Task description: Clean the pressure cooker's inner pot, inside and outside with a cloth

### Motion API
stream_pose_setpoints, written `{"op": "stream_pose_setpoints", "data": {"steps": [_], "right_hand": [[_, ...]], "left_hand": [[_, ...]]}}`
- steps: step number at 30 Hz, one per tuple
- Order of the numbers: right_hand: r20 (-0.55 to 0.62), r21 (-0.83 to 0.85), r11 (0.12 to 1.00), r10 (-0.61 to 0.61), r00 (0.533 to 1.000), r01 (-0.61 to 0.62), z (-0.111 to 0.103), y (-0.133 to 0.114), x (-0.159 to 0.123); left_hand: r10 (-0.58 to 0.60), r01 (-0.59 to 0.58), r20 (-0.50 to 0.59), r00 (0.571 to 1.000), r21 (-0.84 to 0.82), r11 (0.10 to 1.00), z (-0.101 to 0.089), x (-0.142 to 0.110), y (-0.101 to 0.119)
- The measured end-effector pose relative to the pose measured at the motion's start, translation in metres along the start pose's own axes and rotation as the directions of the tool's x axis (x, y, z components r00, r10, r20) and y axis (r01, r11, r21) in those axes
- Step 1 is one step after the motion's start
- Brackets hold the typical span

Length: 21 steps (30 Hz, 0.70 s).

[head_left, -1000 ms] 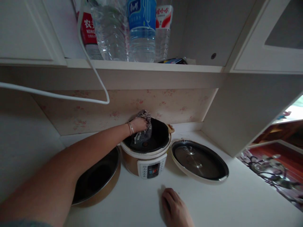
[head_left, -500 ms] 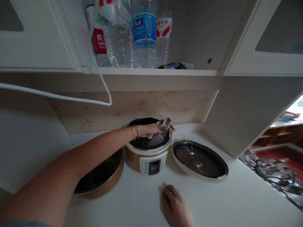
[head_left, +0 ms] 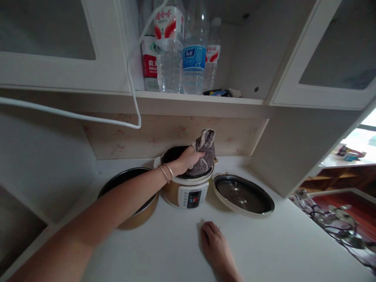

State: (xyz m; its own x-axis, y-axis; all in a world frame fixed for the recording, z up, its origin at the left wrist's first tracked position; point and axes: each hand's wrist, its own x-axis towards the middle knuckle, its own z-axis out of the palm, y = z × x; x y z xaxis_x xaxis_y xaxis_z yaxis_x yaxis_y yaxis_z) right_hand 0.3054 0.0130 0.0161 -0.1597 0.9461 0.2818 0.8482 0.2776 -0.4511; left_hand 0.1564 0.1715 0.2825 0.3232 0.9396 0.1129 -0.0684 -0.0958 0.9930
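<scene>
Head view:
- Cooker: one rice cooker [head_left: 172, 194] is standing open on the desk [head_left: 176, 244], dark inside. Its control panel [head_left: 194, 197] is facing the camera. The lower part of one grey-brown cloth [head_left: 205, 150] is sitting in its mouth at the right side; the top of the cloth is sticking up above the rim.
- Pot: one gold-brown pot [head_left: 136, 221] is standing just left of the cooker, dark inside. The forearm is covering part of its opening, so can't tell the full contents.
- Lid: one oval-looking lid [head_left: 243, 197] is lying right of the cooker, dark side facing up.
- Hands, two. Left hand [head_left: 189, 159] is reaching over the cooker, pinching the cloth between thumb and fingers; two bracelets [head_left: 166, 172] are circling that wrist. Right hand [head_left: 216, 244] is resting on the desk in front of the cooker, fingers curling into a loose fist.
- Cabinet: the open shelf [head_left: 199, 98] is holding at least four upright clear bottles [head_left: 169, 66], three with red on the label, one with blue. Small dark items [head_left: 219, 93] are lying to their right; too small to identify.
- One white cord [head_left: 102, 120] is hanging in front.
</scene>
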Motion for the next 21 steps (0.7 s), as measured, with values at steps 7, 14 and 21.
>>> {"op": "stream_pose_setpoints", "data": {"steps": [7, 14, 21], "right_hand": [[0.024, -0.015, 0.997, 0.076, 0.997, -0.076, -0.004, -0.016, -0.012], [0.417, 0.239, 0.971, -0.088, 0.904, -0.016, 0.002, -0.096, -0.015], [0.564, 0.476, 0.868, -0.177, 0.807, -0.143, -0.009, -0.151, 0.003]], "left_hand": [[-0.071, 0.094, 0.075, 0.995, -0.380, 0.920, 0.045, -0.071, 0.002], [-0.449, 0.504, 0.230, 0.863, -0.448, 0.738, 0.066, -0.147, -0.099], [-0.642, 0.611, 0.098, 0.761, -0.442, 0.657, 0.058, -0.203, -0.189]]}}
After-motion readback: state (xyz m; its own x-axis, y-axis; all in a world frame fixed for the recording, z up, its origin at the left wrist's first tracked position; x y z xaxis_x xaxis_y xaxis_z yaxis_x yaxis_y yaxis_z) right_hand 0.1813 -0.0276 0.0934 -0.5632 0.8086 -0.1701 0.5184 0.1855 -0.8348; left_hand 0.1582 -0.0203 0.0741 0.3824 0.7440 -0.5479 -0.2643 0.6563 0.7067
